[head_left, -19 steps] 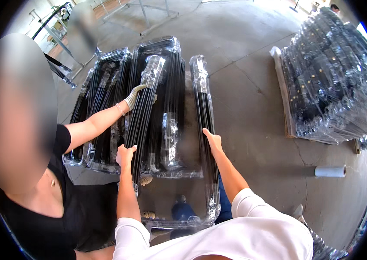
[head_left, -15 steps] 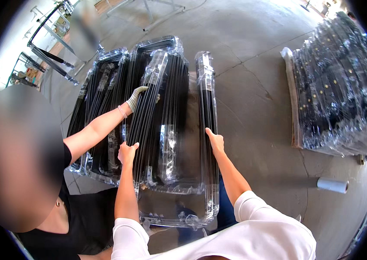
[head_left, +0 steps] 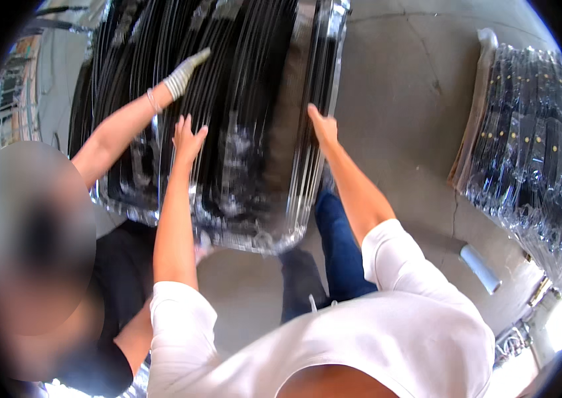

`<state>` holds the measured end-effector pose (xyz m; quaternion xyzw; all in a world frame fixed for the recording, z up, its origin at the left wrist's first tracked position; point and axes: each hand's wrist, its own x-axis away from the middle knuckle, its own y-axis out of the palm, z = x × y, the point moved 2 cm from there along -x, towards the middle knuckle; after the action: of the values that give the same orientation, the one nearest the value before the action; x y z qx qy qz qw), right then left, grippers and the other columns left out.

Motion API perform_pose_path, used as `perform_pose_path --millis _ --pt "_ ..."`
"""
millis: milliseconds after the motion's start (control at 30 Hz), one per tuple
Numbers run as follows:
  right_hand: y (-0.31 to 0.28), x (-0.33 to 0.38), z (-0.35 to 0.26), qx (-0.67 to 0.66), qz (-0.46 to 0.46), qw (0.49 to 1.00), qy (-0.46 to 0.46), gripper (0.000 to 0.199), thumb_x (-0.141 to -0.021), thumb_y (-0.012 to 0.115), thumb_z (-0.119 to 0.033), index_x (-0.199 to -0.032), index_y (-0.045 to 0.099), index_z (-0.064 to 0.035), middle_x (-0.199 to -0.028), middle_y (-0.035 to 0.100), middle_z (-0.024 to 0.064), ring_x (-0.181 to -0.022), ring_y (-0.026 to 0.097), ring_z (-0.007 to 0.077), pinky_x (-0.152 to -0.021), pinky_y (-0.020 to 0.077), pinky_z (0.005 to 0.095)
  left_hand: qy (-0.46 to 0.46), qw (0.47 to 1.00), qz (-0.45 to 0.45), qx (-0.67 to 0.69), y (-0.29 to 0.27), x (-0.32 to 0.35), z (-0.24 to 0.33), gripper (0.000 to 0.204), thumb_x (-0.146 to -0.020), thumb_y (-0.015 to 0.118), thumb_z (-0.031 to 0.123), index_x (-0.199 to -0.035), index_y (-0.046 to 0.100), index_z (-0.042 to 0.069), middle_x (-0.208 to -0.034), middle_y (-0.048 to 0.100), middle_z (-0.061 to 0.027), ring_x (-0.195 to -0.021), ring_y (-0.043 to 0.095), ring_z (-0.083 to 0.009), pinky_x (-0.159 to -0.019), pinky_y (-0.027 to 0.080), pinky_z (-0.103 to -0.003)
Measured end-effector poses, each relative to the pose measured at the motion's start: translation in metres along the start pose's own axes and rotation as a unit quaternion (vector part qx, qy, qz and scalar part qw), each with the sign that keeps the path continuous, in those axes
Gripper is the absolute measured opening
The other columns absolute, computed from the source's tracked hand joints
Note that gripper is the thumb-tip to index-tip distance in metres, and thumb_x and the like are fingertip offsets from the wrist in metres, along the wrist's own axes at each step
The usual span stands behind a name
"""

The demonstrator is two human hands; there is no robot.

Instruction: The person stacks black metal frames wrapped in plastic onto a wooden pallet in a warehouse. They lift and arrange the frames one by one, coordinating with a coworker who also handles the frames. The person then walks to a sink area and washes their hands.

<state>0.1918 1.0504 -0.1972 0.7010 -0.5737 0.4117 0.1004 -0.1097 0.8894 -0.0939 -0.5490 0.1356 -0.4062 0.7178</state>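
A bundle of black rectangular frames (head_left: 321,79), its ends wrapped in clear film, lies over a row of similar bundles. My right hand (head_left: 323,127) is closed round its right side, thumb on top and the other fingers mostly hidden. My left hand (head_left: 188,140) is open with fingers spread, at the black bars (head_left: 191,93) on the left; whether it touches them I cannot tell. Just beyond it, a co-worker's gloved hand (head_left: 184,74) reaches over the same bars with fingers stretched out.
The co-worker in black (head_left: 121,278) is close at my left. To the right stands a film-wrapped stack of black parts (head_left: 526,132) with a pale board (head_left: 475,106) along its side. A roll of film (head_left: 481,268) lies on the concrete floor (head_left: 394,132) near that stack.
My left hand has let go of the bars and spread its fingers. The bundle now lies in line with the row, its near end beside the others. The view has tilted nearer to me.
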Motion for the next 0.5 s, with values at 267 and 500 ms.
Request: perform_pose_path --millis 267,500 --pt "-0.024 0.053 0.083 -0.047 -0.029 0.998 0.005 0.055 -0.073 0.053 -0.043 -0.103 0.051 0.0025 -0.097 0.055 0.0164 -0.092 0.052 0.0262 -0.079 0.0397 0.0324 -0.072 0.962 0.042 0.258 -0.052 0.210 0.149 0.031 -0.073 0.053 0.015 -0.100 0.050 -0.001 -0.102 0.051 -0.0148 -0.099 0.045 -0.0287 -0.088 0.032 -0.038" --pt "0.006 0.187 0.166 -0.174 -0.111 0.966 0.157 0.065 -0.075 0.050 -0.052 -0.109 0.043 0.0033 -0.101 0.051 0.0190 -0.095 0.048 0.0250 -0.083 0.0361 0.0333 0.041 0.947 -0.312 -0.060 0.081 0.282 0.099 0.059 -0.058 0.066 0.033 -0.105 0.048 0.001 -0.098 0.054 -0.0215 -0.096 0.049 -0.0323 -0.087 0.033 -0.043"
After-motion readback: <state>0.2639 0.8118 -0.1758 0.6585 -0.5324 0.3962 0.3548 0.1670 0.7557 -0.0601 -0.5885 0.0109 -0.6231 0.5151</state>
